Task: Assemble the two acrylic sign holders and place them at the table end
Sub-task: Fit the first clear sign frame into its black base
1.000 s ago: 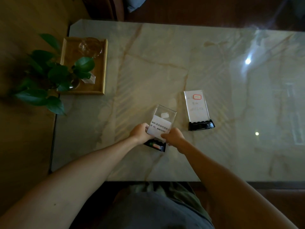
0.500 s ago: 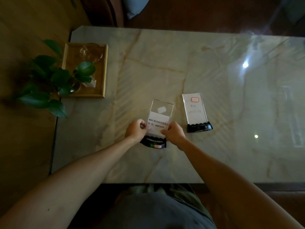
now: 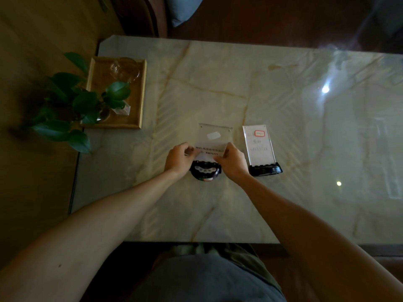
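A clear acrylic panel (image 3: 214,136) with a WiFi text card stands in a black base (image 3: 205,170) near the middle of the marble table (image 3: 218,83). My left hand (image 3: 177,159) pinches the panel's lower left edge and my right hand (image 3: 231,160) pinches its lower right edge. The panel's bottom meets the base between my hands; that joint is partly hidden by my fingers. Just to the right stands a second sign holder (image 3: 259,144), its clear panel upright in a black base (image 3: 265,169), with a red-framed label near its top. Neither hand touches it.
A wooden tray (image 3: 135,99) sits at the table's left end with a glass dish (image 3: 125,67) and a leafy green plant (image 3: 72,105) on it. Dark floor and a chair lie beyond the far edge. My lap is at the near edge.
The panel was tilted and held above the base; now it stands squarer and lower in the base, turned to face me. The view shifted slightly toward the table.
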